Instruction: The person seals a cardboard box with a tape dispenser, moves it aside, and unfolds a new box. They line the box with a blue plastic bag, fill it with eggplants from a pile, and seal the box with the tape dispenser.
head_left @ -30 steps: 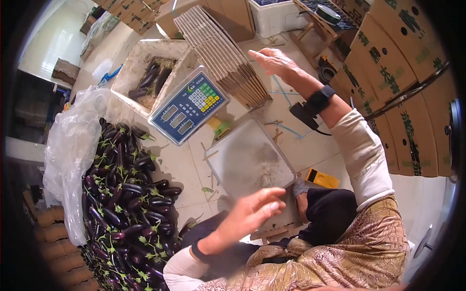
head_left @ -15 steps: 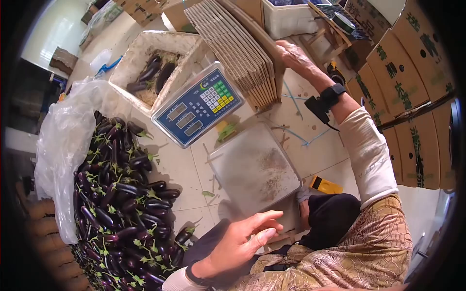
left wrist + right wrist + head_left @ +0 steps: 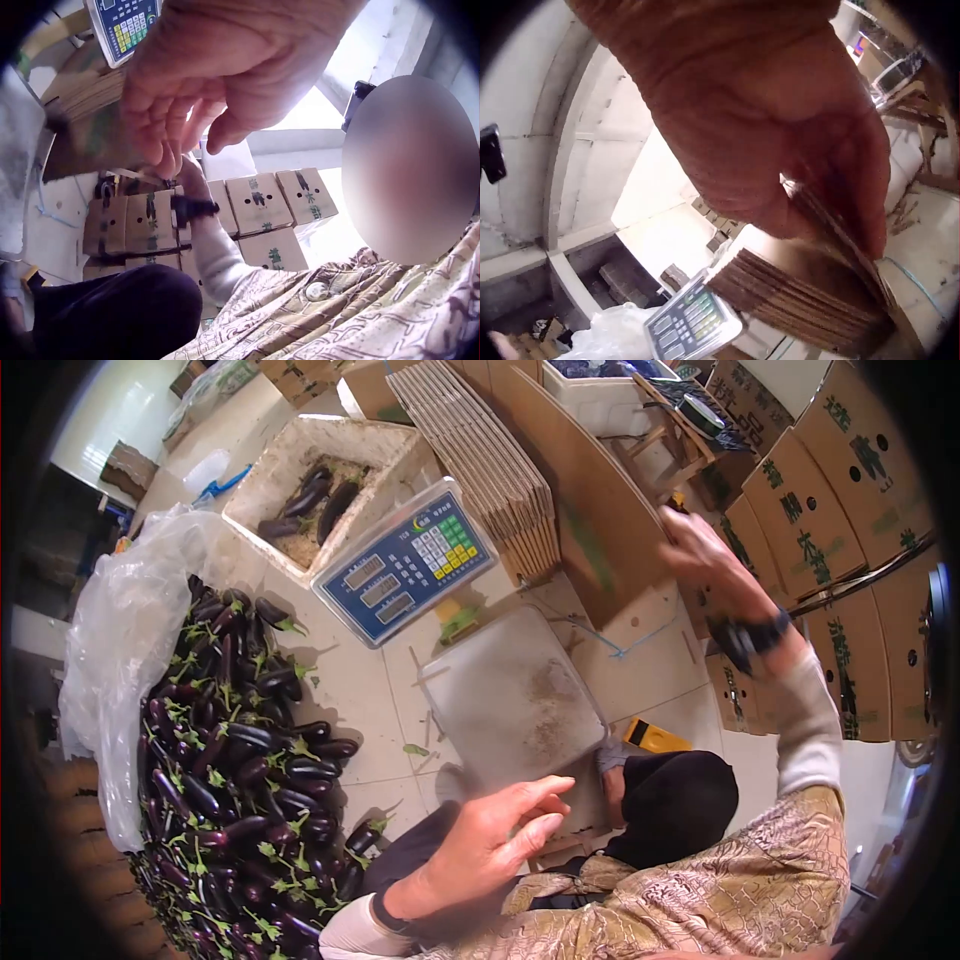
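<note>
Gripping a flat cardboard panel (image 3: 585, 490) by the far edge, upper right of centre in the head view, with the right hand (image 3: 705, 555); pinching it between thumb and fingers in the right wrist view. Holding nothing with the left hand (image 3: 495, 835) at lower centre, loosely bent at the fingers. Best, probably, to pinch deep, so as not to crease or tear the edge. Lift clear of the cardboard stack (image 3: 475, 470) at top centre without dragging any neighbours along. Bring in the left hand early on the near edge, likely a help in steadying so broad a sheet. Mind the scale display (image 3: 405, 565) just left of the stack and the scale platform (image 3: 480, 690) at centre. Stiff, matte and brown in the panel, with a blurred green mark low on the face; closely ribbed in the stack. Flat and dull grey in the platform, with rounded corners and scattered brownish crumbs. Glossy, long and dark purple in the heaped eggplants (image 3: 250, 780) at lower left, with ragged green caps; thin, crinkled and translucent in the plastic sheeting (image 3: 125, 630) alongside.
</note>
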A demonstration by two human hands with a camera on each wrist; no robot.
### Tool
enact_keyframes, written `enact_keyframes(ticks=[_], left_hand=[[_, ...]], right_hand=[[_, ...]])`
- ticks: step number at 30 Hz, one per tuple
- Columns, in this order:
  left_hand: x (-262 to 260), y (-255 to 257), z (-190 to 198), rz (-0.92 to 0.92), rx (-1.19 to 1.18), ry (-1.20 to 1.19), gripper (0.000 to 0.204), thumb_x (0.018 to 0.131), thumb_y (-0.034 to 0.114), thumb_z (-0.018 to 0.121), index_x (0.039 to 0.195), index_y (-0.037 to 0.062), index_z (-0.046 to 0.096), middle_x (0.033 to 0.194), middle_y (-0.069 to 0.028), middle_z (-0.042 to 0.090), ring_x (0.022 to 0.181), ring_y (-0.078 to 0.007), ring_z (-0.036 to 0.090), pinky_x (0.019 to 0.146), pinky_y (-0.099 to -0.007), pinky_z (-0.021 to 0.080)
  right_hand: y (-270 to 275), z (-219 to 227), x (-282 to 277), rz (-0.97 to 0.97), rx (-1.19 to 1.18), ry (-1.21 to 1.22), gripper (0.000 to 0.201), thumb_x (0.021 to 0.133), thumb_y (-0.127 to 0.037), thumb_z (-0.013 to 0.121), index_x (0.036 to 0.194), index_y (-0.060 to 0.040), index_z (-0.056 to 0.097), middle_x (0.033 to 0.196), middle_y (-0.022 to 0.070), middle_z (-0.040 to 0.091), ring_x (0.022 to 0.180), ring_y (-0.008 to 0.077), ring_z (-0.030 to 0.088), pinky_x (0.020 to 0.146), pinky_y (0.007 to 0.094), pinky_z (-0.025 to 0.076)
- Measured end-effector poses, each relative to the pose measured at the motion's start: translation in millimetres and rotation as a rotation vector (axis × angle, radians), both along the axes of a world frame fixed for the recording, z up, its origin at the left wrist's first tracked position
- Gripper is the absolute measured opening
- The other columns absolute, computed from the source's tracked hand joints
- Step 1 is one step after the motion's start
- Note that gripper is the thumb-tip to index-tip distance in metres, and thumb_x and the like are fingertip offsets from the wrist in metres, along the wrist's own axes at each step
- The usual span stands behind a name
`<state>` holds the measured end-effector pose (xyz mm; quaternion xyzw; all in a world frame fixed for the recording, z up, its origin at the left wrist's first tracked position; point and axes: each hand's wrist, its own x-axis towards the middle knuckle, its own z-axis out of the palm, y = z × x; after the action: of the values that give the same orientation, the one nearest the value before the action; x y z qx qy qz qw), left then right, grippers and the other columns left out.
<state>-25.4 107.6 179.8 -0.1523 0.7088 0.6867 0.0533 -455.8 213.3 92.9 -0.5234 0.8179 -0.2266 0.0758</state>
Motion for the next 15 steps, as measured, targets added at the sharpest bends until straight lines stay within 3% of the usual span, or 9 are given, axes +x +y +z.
enact_keyframes(ticks=[2,5,6,8,10,11,12,14,15], left_hand=[[3.5,0.4,-0.5,-0.018,-0.022,0.0,0.039,0.096,0.007,0.058,0.134,0.0007,0.053,0.106,-0.011,0.07,0.092,-0.0155,0.066,0.082,-0.0281,0.053],[-0.3,5.5,0.0,-0.031,-0.041,0.009,0.037,0.094,0.011,0.06,0.13,0.0032,0.056,0.1,-0.0144,0.07,0.087,-0.0238,0.069,0.077,-0.0335,0.054],[-2.2,8.0,-3.2,-0.047,-0.049,0.024,0.037,0.093,0.011,0.06,0.129,0.0032,0.055,0.099,-0.0163,0.069,0.086,-0.0275,0.069,0.077,-0.0353,0.054],[-9.6,8.3,-4.0,-0.11,-0.157,0.049,0.037,0.095,0.008,0.058,0.131,0.0013,0.054,0.098,-0.0108,0.07,0.079,-0.0149,0.066,0.071,-0.0288,0.053],[-9.9,11.9,-12.0,-0.07,-0.221,0.124,0.036,0.093,0.009,0.059,0.128,0.0014,0.055,0.096,-0.013,0.07,0.078,-0.0214,0.067,0.072,-0.0316,0.053],[-8.7,12.9,-12.8,-0.053,-0.267,0.165,0.036,0.093,0.01,0.06,0.127,0.0013,0.056,0.096,-0.0143,0.07,0.079,-0.0243,0.067,0.073,-0.0328,0.053],[-6.5,13.6,-12.6,-0.036,-0.312,0.205,0.036,0.093,0.01,0.06,0.127,0.0012,0.056,0.096,-0.0155,0.069,0.079,-0.0273,0.067,0.073,-0.034,0.053],[-0.3,12.0,-12.4,-0.016,-0.327,0.186,0.036,0.092,0.011,0.06,0.126,0.0008,0.056,0.094,-0.0158,0.068,0.08,-0.0285,0.067,0.074,-0.0341,0.053],[3.1,9.9,-14.9,-0.023,-0.416,0.216,0.036,0.091,0.01,0.06,0.126,0.0008,0.057,0.093,-0.0157,0.068,0.08,-0.0283,0.067,0.073,-0.0341,0.053]], right_hand=[[61.8,28.4,25.7,0.056,0.287,-0.223,0.034,0.075,-0.027,0.07,0.084,-0.0004,0.05,0.067,0.0094,0.049,0.061,0.0184,0.045,0.054,0.0363,0.037],[81.7,43.4,59.4,-0.121,0.402,-0.402,0.041,0.078,-0.034,0.071,0.096,0.0007,0.059,0.073,0.0102,0.058,0.065,0.0188,0.051,0.058,0.0356,0.042],[77.2,27.4,55.7,-0.084,0.251,-0.44,0.045,0.079,-0.038,0.071,0.096,0.0023,0.059,0.076,0.0143,0.061,0.07,0.0234,0.057,0.063,0.037,0.046],[67.3,4.8,46.1,-0.039,0.093,-0.477,0.049,0.08,-0.041,0.07,0.096,0.0039,0.06,0.078,0.0183,0.064,0.074,0.028,0.063,0.068,0.0384,0.05],[51.1,-15.6,37.1,-0.292,0.232,-0.377,0.049,0.082,-0.039,0.067,0.108,0.0026,0.063,0.085,0.0202,0.067,0.079,0.029,0.065,0.072,0.0381,0.051],[66.7,-54.7,12.6,0.223,-0.064,0.106,0.047,0.085,-0.037,0.063,0.114,0.0001,0.063,0.094,0.0221,0.069,0.083,0.0305,0.066,0.074,0.0372,0.052],[66.3,-47.3,23.2,0.235,-0.066,0.102,0.047,0.085,-0.037,0.063,0.114,0.0001,0.063,0.094,0.0221,0.069,0.083,0.0305,0.066,0.074,0.0372,0.052],[69.5,-2.1,63.8,-0.119,-0.035,-0.506,0.038,0.086,-0.025,0.06,0.117,-0.0039,0.064,0.098,0.0196,0.07,0.083,0.0252,0.067,0.073,0.0342,0.052],[79.1,26.0,88.1,-0.207,-0.028,-0.597,0.034,0.087,-0.017,0.06,0.117,-0.0027,0.063,0.096,0.0123,0.07,0.08,0.0174,0.064,0.071,0.0316,0.051]])
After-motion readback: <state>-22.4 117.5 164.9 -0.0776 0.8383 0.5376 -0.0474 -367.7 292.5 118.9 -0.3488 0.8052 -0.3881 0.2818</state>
